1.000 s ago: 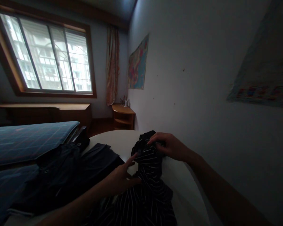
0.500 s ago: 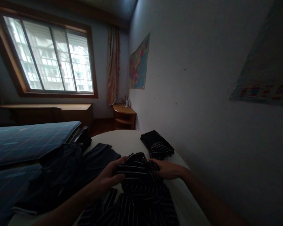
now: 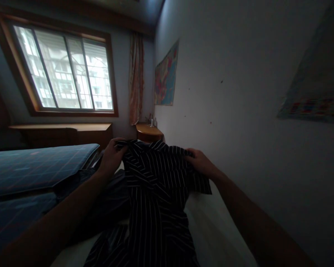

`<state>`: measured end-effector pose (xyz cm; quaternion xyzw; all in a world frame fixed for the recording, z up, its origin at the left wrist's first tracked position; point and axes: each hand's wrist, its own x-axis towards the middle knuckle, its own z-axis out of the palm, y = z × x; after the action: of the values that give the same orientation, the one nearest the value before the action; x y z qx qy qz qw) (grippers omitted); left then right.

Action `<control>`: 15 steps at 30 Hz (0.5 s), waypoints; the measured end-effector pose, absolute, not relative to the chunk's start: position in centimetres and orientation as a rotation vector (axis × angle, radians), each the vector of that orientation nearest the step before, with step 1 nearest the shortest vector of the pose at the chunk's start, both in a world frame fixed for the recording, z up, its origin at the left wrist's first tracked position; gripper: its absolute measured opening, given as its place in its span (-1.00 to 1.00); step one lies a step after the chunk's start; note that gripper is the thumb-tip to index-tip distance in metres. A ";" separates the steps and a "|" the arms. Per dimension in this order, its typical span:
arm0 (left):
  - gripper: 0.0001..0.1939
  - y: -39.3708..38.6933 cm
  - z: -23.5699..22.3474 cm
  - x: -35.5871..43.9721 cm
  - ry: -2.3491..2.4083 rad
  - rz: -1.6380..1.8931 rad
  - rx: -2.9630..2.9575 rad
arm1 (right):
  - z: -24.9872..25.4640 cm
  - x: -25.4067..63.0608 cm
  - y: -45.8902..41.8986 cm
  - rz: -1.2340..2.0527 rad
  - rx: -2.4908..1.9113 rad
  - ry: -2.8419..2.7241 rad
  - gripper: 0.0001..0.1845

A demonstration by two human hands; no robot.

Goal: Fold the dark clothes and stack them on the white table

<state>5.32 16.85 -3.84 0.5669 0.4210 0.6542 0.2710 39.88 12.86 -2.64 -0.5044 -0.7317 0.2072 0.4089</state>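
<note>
A black shirt with thin white stripes (image 3: 158, 178) hangs stretched between my hands, its collar at the top and a short sleeve dangling on the right. My left hand (image 3: 113, 157) pinches the shirt at its left shoulder. At the right shoulder, my right hand (image 3: 200, 161) grips the cloth between thumb and fingers. The lower part of the shirt trails down over the white table (image 3: 211, 230). More striped cloth (image 3: 108, 244) lies at the lower left, and I cannot tell whether it belongs to the same shirt.
Dark clothes (image 3: 108, 200) lie to the left, partly behind my left arm. Beyond them is a blue plaid mattress (image 3: 41, 163). A wall (image 3: 253, 155) runs along the right side. A wooden corner shelf (image 3: 149, 129) and a desk (image 3: 94, 127) stand at the back.
My hands have lifted the bunched striped shirt up and spread apart, so it now hangs opened out. The folded black clothes at the table's back right are now hidden behind it.
</note>
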 end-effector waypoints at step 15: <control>-0.39 9.9 -13.7 12.3 1.147 0.513 2.473 | -12.0 39.0 12.8 0.150 -2.169 -2.223 -0.23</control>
<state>12.30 9.87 -13.74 0.8765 0.4065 0.1819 0.1830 38.98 12.78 -11.97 -0.6974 -0.7149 0.0481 0.0159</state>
